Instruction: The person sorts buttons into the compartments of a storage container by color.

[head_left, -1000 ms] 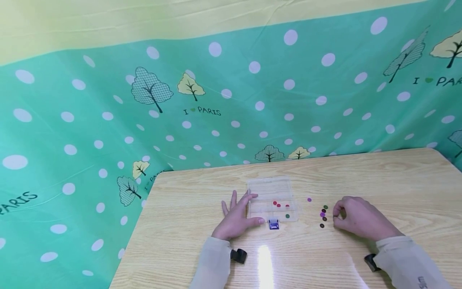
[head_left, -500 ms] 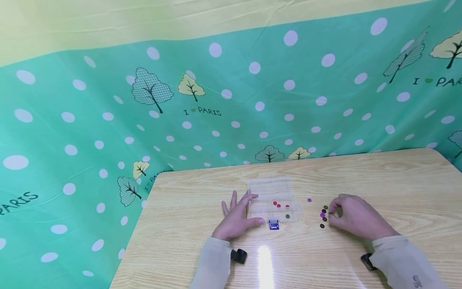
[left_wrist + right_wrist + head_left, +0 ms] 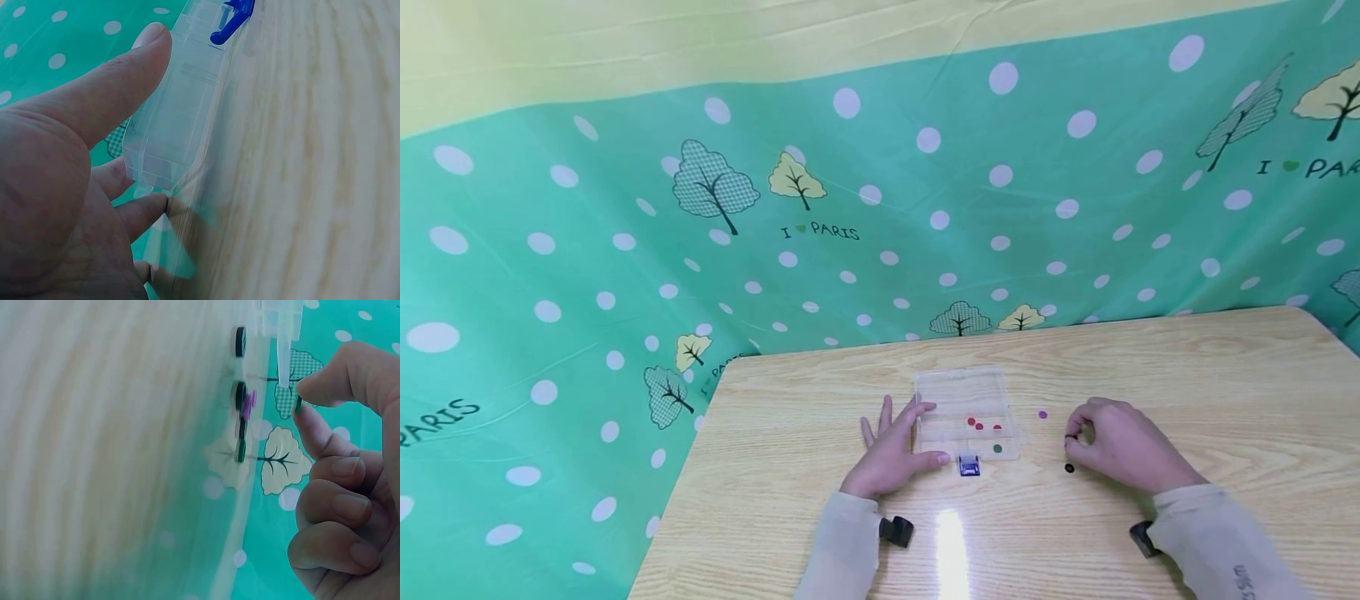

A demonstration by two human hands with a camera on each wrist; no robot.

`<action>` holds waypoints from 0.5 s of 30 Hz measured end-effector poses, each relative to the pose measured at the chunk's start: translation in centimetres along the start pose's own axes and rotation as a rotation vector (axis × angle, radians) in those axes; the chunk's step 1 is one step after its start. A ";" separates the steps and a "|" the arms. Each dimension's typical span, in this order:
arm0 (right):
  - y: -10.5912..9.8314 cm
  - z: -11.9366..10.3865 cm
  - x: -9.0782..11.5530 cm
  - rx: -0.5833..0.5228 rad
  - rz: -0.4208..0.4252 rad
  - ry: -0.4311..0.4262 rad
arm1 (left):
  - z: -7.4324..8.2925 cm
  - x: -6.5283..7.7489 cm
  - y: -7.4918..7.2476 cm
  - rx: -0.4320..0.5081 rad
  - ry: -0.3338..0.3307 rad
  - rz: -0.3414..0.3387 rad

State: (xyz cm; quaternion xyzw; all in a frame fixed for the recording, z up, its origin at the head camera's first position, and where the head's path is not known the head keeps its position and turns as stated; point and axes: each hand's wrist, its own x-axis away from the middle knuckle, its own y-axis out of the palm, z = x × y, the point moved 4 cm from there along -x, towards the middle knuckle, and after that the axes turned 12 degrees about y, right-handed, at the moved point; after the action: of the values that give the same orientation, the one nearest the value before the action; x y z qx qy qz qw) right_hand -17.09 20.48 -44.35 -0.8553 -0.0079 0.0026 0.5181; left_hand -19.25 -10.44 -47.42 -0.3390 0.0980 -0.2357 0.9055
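A clear plastic compartment box (image 3: 951, 432) stands on the table with its lid (image 3: 958, 387) laid back and a blue latch (image 3: 969, 466) at the front. Inside are red buttons (image 3: 979, 427) and one green button (image 3: 997, 448). My left hand (image 3: 891, 454) rests on the box's left side, its thumb along the front edge and its fingers extended. In the right wrist view, my right hand (image 3: 347, 444) pinches a thin dark green button (image 3: 298, 404) between thumb and forefinger, above the table. Beneath it lie black buttons (image 3: 240, 342), a purple button (image 3: 250, 405) and a green button (image 3: 241, 452).
A lone purple button (image 3: 1042, 414) lies right of the box, and one black button (image 3: 1070, 468) shows below my right hand. The wooden table (image 3: 790, 433) ends at a green dotted cloth (image 3: 820, 292) behind.
My right hand has moved leftward over the row of loose buttons, covering most of them in the head view. The left hand and the box have stayed put.
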 end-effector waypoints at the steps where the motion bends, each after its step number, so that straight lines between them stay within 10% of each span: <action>1: 0.1 -0.1 0.0 -0.006 0.005 -0.001 | 0.0 0.0 0.0 0.001 0.000 0.000; 15: 0.4 -1.7 -0.6 -0.058 0.024 -0.017 | -0.1 -0.1 0.1 0.005 -0.007 -0.002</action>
State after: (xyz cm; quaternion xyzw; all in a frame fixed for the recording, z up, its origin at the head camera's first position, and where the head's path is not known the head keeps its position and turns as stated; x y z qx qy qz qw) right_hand -17.67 18.78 -43.89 -0.8700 -0.0020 0.0156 0.4928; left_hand -19.32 -10.44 -47.57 -0.3379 0.0939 -0.2357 0.9063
